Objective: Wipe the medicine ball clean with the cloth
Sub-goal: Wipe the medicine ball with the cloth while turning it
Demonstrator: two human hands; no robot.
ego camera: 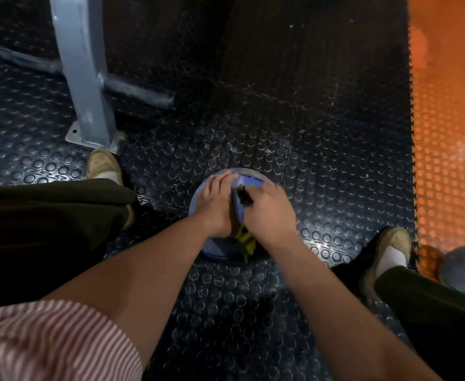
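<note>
Rubber, painted metal and cloth

The black floor mat (322,160) is seen to be rubber, moulded with raised round studs and carrying a dull sheen; the orange mat (451,133) beside it is studded likewise and looks glossier. The medicine ball (195,199) is shown smooth and blue with a faint gloss; rubber or plastic cannot be told. The cloth (245,239) is a crumpled yellow-green fabric, matt. The frame post (83,78) is grey-painted metal, smooth and semi-gloss. The sleeve (47,345) is striped woven cloth, the trousers (33,224) dark matt cloth, the shoes (103,165) coarse tan fabric.
</note>
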